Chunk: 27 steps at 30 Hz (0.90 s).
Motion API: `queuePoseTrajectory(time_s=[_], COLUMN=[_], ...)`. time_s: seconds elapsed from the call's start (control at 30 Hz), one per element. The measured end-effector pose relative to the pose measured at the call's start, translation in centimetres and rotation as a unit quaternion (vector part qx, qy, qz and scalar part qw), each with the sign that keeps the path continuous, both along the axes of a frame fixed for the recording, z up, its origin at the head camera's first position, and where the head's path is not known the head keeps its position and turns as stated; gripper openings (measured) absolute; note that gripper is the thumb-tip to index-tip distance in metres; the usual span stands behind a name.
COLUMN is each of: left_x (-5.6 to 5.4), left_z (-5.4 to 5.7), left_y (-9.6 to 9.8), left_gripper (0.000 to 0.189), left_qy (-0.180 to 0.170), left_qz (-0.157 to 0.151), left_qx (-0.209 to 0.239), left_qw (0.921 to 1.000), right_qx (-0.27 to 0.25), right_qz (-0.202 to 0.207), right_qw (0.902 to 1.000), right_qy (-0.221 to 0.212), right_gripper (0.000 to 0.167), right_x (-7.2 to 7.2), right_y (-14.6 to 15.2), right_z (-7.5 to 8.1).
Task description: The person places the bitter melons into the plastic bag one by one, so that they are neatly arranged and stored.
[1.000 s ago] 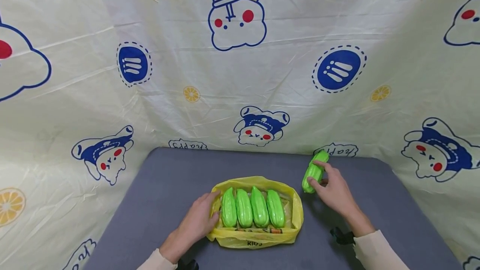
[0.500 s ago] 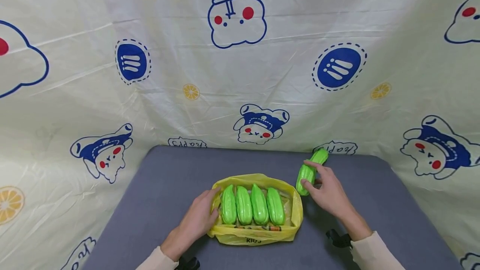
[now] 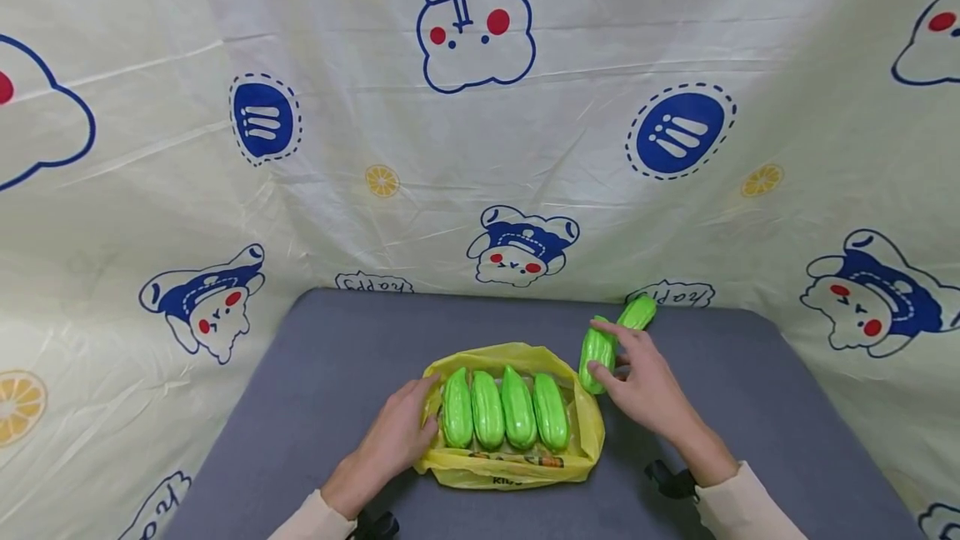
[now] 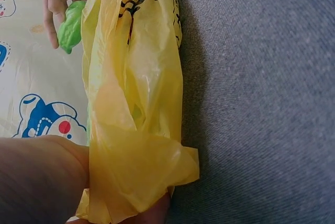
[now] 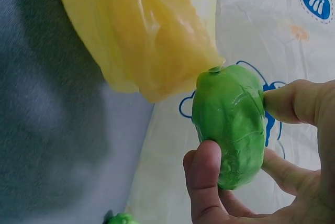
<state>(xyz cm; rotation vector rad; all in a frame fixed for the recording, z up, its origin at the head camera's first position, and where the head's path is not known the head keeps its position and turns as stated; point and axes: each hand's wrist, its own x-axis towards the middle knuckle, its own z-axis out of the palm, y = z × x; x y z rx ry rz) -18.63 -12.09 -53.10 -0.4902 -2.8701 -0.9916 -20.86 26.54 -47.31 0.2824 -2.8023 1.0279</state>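
Note:
My right hand [image 3: 645,377] pinches a glossy green, ribbed bitter melon [image 3: 597,357] between thumb and fingers, just above the bag's right rim. In the right wrist view this bitter melon [image 5: 230,124] is seen end-on, close to the yellow plastic. The yellow plastic bag [image 3: 517,473] lies with its mouth spread wide, and several similar bitter melons [image 3: 517,411] sit side by side in it. At its left rim my left hand [image 3: 401,423] holds the bag's edge. A fold of the bag [image 4: 138,166] covers most of those fingers in the left wrist view.
Another bitter melon [image 3: 639,312] lies behind my right hand near the back edge of the grey table [image 3: 337,357]. A pale printed sheet [image 3: 450,140] hangs behind and at both sides.
My right hand has moved left with the bitter melon, toward the bag, exposing the other bitter melon behind it. The left hand has stayed at the bag's left rim.

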Motion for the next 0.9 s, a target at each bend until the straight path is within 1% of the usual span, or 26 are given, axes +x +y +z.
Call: queuePoseTrajectory(time_s=[0.27, 0.47, 0.6, 0.9], left_x=[0.0, 0.0, -0.1, 0.0], left_z=[0.2, 0.0, -0.1, 0.3], left_y=[-0.1, -0.3, -0.3, -0.3], left_gripper=[0.063, 0.063, 0.063, 0.063], left_qy=[-0.004, -0.01, -0.007, 0.0], left_qz=[0.0, -0.003, -0.006, -0.008], left_qx=[0.007, 0.006, 0.007, 0.013], left_qw=[1.0, 0.9999, 0.9999, 0.9999], right_qx=[0.011, 0.011, 0.001, 0.001], right_qz=[0.016, 0.029, 0.043, 0.072], right_qw=[0.9997, 0.9991, 0.9987, 0.9971], right_qy=[0.014, 0.03, 0.027, 0.024], right_gripper=[0.066, 0.064, 0.063, 0.063], right_x=[0.1, 0.3, 0.6, 0.9], right_y=[-1.1, -1.9, -2.6, -4.2], right_z=[0.6, 1.4, 1.8, 1.6])
